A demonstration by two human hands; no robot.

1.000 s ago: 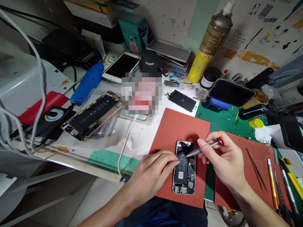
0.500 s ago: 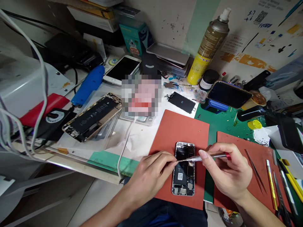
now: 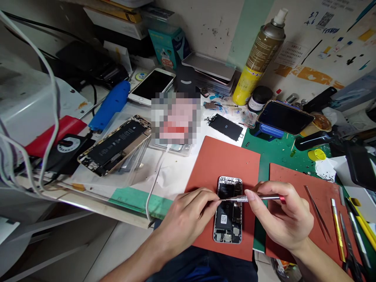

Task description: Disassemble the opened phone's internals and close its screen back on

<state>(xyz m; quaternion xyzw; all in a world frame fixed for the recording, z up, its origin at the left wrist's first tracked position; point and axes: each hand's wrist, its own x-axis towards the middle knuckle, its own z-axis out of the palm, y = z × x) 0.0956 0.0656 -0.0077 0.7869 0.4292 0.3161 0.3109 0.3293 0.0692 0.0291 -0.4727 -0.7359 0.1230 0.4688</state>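
From here I see the right hand point(image 3: 279, 215) clamped on a screwdriver point(image 3: 241, 198), thumb against its shaft, holding it nearly level across an open phone point(image 3: 224, 223). The left hand point(image 3: 192, 207) has its fingertips bunched at the driver's tip, by the phone's left edge; whether they pinch the tip or something tiny, I can't tell. The phone lies face up on a red mat point(image 3: 229, 156), battery showing. Tweezers point(image 3: 318, 213) rest on another mat point(image 3: 289, 176), right of the right hand.
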